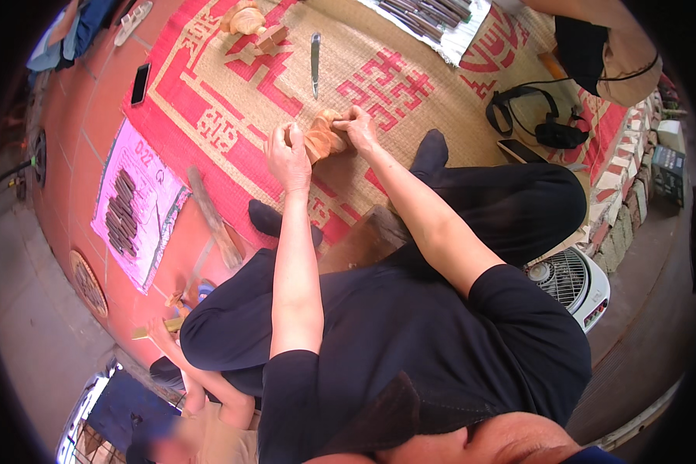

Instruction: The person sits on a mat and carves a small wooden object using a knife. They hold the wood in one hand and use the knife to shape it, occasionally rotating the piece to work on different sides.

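Note:
Between my hands is a light-brown wood carving (322, 140) with curved, layered shapes, held above the patterned mat. My left hand (288, 158) grips its left side, fingers bent against it. My right hand (357, 128) pinches its upper right part between thumb and fingers. Any small tool in the right fingers is too small to make out. Just beyond the carving, a slim knife or blade (315, 65) lies on the mat, apart from both hands. Farther off at the upper left stands another wood carving (243, 19) beside a wooden block (271, 39).
Around me lie a red-and-tan woven mat (247, 116), a phone (140, 84), a pink cloth with dark tools (121, 213), a white cloth with more tools (421, 17), a wooden stick (213, 216), headphones (553, 127) and a fan (568, 282). Other people sit lower left and upper right.

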The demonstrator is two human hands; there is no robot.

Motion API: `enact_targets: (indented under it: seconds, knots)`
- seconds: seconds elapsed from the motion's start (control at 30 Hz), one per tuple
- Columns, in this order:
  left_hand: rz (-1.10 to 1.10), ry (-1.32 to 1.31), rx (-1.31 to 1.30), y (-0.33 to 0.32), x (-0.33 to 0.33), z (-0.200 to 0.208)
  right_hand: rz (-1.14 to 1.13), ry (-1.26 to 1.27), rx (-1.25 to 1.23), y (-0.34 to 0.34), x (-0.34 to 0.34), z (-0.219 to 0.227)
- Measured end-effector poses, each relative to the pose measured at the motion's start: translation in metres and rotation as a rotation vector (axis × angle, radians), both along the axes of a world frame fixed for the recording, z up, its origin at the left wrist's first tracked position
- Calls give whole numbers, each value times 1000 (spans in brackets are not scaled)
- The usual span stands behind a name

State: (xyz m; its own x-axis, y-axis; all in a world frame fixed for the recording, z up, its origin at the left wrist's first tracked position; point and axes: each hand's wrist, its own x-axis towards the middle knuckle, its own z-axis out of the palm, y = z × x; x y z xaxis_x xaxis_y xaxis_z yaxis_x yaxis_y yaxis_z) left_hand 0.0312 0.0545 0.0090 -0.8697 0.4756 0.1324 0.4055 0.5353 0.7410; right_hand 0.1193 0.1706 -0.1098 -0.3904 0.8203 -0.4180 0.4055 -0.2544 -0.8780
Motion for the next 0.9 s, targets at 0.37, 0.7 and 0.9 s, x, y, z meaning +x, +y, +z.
enact_targets:
  seconds: [0.37, 0.7, 0.9]
  knots:
    - [-8, 22, 8, -1, -3, -1, 14, 56, 27, -5, -4, -8]
    - [-14, 28, 23, 2, -2, -1, 39, -29, 319, -5, -8, -8]
    - [-7, 24, -8, -5, -3, 0, -151, -159, 65, 2, -10, 18]
